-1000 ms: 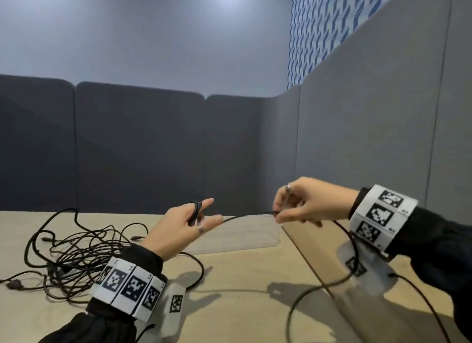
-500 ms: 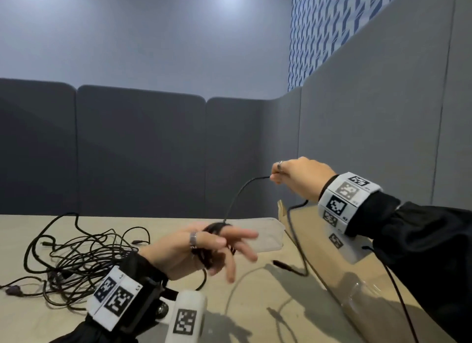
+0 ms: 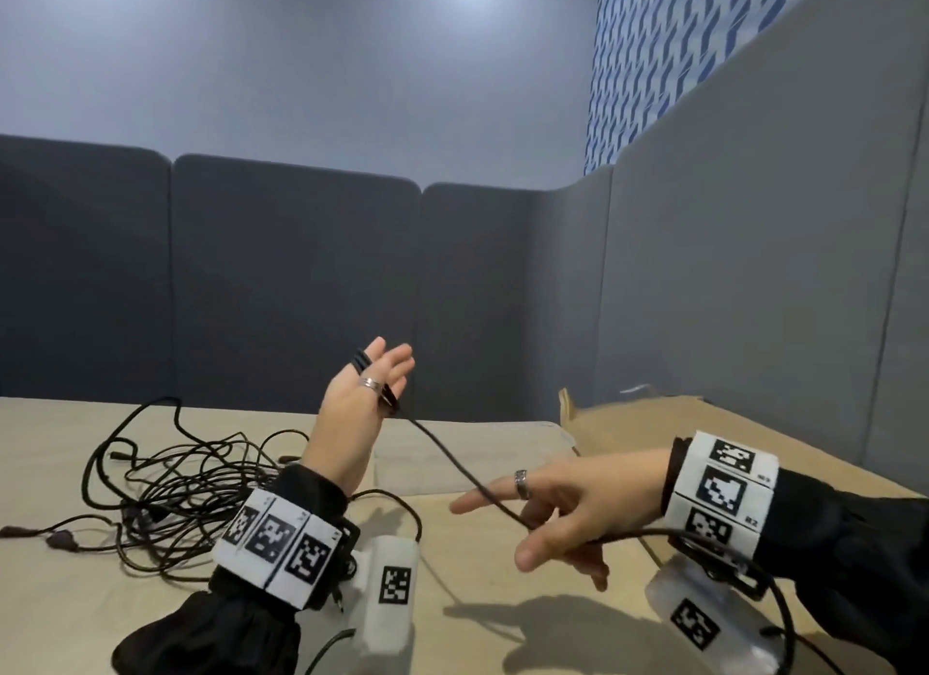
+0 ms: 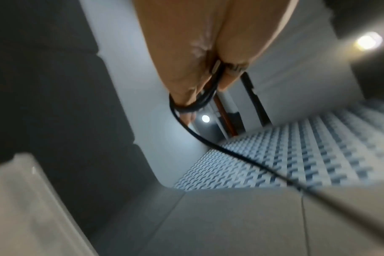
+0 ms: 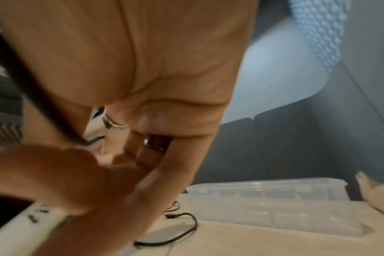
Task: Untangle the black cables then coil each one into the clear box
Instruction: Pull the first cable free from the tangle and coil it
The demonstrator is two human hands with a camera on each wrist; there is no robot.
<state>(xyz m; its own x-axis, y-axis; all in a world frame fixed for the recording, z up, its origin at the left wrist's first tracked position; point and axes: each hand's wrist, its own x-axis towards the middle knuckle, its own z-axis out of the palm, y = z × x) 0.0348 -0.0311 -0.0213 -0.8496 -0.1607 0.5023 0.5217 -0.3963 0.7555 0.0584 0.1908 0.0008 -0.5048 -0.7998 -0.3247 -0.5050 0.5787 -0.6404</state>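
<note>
The left hand point(image 3: 363, 403), fingers spread, carries cable point(image 3: 455, 466) loops as a spool; the right hand point(image 3: 563, 511) feeds slack, apparently loosely pinching it.

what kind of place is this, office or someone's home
Probably an office booth or test workspace: grey padded partition panels wall in a pale wooden desk, with a blue patterned wall behind.

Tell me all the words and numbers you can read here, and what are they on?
"R2": tiny print on the right wristband, beside its black-and-white square codes.
Another tiny label higher on that band: too small to read.
Left wristband: tiny marks, too blurred to read.
White block in the right wrist view: dark marks, too blurred to read.
</note>
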